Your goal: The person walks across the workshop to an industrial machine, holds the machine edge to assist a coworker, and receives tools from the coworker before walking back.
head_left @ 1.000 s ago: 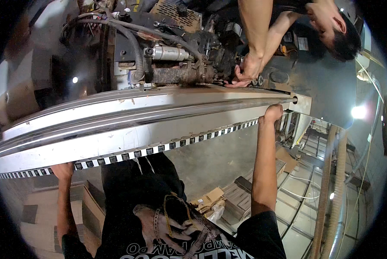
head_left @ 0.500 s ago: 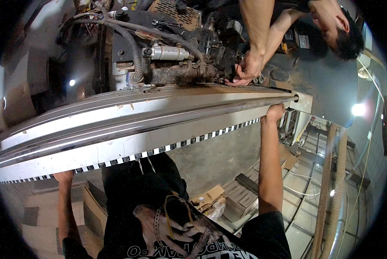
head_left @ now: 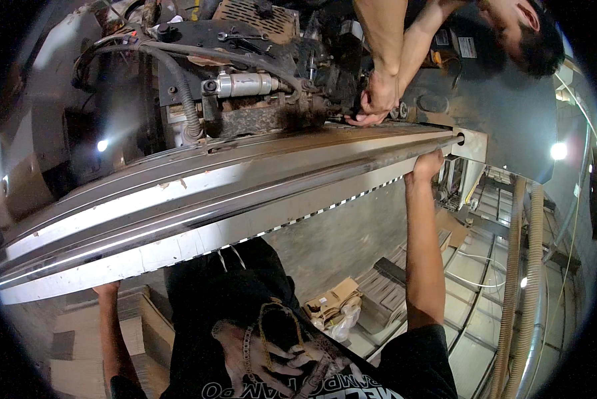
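Observation:
A long white metal beam [head_left: 238, 226] crosses in front of me, with a shiny round rod [head_left: 272, 186] along it and a dark toothed strip [head_left: 305, 219] on its lower edge. My right hand [head_left: 429, 163] is closed on that edge near the right end, its fingertips hidden by the beam. At the far left, my left hand [head_left: 108, 287] holds the same edge from below, with its fingers mostly out of sight. Across the beam, a co-worker's hands [head_left: 377, 103] work close together at a dark, greasy mechanism [head_left: 265, 118].
A silver cylinder [head_left: 244, 85], a ribbed hose [head_left: 179, 86] and wrenches [head_left: 245, 41] lie on the machine. Below are cardboard boxes [head_left: 105, 332], flattened cardboard [head_left: 335, 299] and a panelled surface [head_left: 475, 292]. Beige corrugated hoses [head_left: 533, 266] run down the right.
The beam has tilted, so its toothed strip shows as a thinner line. Both my hands stay on its lower edge. The co-worker's hands remain at the mechanism, and the view has shifted slightly.

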Motion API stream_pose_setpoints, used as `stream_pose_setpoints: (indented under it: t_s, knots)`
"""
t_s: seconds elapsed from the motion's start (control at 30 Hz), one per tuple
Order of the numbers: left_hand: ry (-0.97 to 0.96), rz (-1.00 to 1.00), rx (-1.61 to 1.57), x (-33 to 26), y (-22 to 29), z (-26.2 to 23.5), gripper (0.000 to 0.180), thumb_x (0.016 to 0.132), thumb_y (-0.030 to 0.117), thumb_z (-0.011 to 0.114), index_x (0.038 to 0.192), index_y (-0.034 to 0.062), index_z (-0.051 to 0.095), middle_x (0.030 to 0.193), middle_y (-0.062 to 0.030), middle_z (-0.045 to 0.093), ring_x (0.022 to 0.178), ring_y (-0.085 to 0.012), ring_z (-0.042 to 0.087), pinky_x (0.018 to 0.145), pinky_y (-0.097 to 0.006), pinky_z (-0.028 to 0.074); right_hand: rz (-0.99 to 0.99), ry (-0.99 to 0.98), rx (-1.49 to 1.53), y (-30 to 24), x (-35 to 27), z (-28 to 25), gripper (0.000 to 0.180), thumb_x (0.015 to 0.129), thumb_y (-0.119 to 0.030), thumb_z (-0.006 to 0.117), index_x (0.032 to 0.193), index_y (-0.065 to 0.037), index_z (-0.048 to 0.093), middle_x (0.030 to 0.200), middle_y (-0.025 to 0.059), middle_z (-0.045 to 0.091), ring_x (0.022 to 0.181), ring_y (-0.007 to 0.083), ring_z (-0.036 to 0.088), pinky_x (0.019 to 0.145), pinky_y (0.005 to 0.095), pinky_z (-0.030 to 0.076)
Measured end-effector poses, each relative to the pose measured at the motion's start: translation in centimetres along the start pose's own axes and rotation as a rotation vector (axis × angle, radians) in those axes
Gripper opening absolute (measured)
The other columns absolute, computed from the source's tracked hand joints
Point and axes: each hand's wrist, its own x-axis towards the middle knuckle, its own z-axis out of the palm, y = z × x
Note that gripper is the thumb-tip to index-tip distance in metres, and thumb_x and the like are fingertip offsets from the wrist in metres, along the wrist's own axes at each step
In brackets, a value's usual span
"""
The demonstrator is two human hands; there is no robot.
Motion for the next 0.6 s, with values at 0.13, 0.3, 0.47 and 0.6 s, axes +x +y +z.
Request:
stream_pose_setpoints:
  t_s: [0.13, 0.3, 0.47, 0.6]
  knots:
    - [0.135, 0.014, 0.101, 0.7, -1.4, 2.3, 0.056, 0.094, 0.044, 0.054, 0.135, 0.0064, 0.058, 0.139, -0.0219, 0.056, 0.129, -0.0433, 0.050, 0.107, -0.055, 0.038, 0.053, 0.027, -0.009, -1.5, -1.6, 0.8, 0.030, 0.101, -0.017, 0.042, 0.114, 0.003, 0.061, 0.107, 0.0141, 0.067, 0.090, 0.0292, 0.068, 0.077, 0.0410, 0.057]
    - [-0.040, 0.005, -0.020, -0.3, 0.1, -0.6, 0.056, 0.094, 0.045, 0.053, 0.134, 0.0065, 0.059, 0.138, -0.0208, 0.057, 0.127, -0.0439, 0.052, 0.105, -0.056, 0.039, 0.073, 0.019, 0.044, -2.1, -2.4, 1.3, 0.029, 0.101, -0.017, 0.043, 0.112, 0.002, 0.061, 0.106, 0.0129, 0.068, 0.089, 0.0277, 0.068, 0.077, 0.0403, 0.057]
    - [0.091, 0.091, -0.027, 0.5, -0.5, 1.3, 0.054, 0.094, 0.044, 0.054, 0.133, 0.0075, 0.060, 0.136, -0.0202, 0.059, 0.125, -0.0432, 0.053, 0.105, -0.055, 0.039, 0.003, -0.098, -0.049, 1.9, 3.7, -3.2, 0.032, 0.103, -0.022, 0.044, 0.125, -0.001, 0.052, 0.114, 0.0119, 0.065, 0.096, 0.0263, 0.065, 0.082, 0.0388, 0.055]
    - [0.158, 0.072, -0.032, -0.1, -1.6, 2.3, 0.052, 0.094, 0.043, 0.054, 0.131, 0.0075, 0.061, 0.133, -0.0205, 0.060, 0.123, -0.0435, 0.054, 0.104, -0.055, 0.040, 0.121, -0.117, 0.082, 0.1, -0.7, 0.1, 0.042, 0.104, -0.025, 0.047, 0.140, -0.004, 0.039, 0.123, 0.0128, 0.061, 0.104, 0.0259, 0.062, 0.088, 0.0381, 0.054]
